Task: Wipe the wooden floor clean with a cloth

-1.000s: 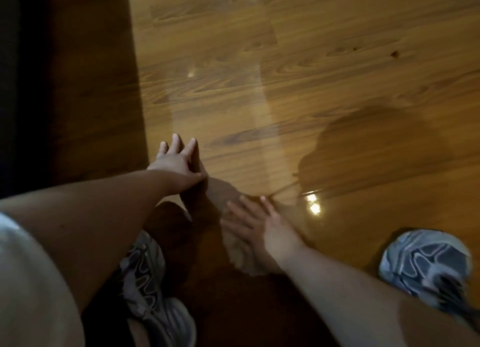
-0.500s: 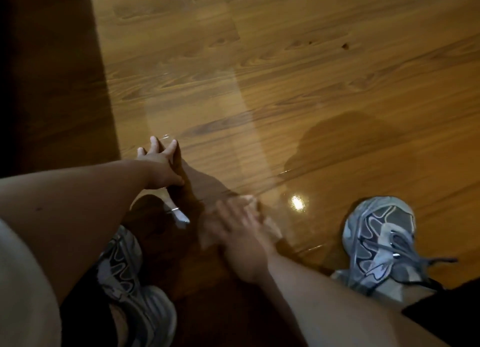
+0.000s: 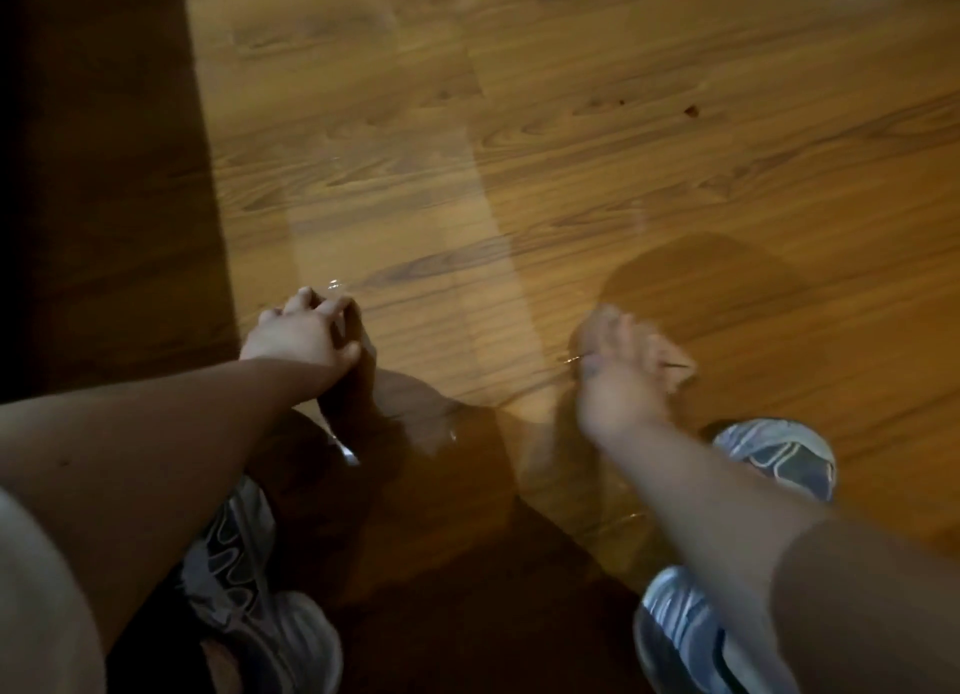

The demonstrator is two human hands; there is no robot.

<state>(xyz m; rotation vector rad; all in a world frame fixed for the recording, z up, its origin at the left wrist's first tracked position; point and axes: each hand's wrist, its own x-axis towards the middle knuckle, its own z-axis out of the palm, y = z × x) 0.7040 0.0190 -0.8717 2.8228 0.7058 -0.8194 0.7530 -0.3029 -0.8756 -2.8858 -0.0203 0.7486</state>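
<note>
The left hand (image 3: 304,337), at nine o'clock from the middle of the view, holds nothing and props itself on the wooden floor (image 3: 571,122) on bent fingertips. At about four o'clock the right hand (image 3: 621,381) (badly blurred) seems to lie with fingers spread on a pale cloth (image 3: 678,361). The cloth sits on the floor at the six o'clock edge of a dark damp patch (image 3: 727,288).

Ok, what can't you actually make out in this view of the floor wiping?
Right hand, head view: motion blur; whether its fingers lie flat or curl is unclear.
Pale wiping cloth, head view: smeared by blur, mostly under that hand; edges lost.
Grey-and-white right trainer, head view: middle covered by the right forearm.
Glossy wooden plank floor, head view: left strip lost in deep shadow.
</note>
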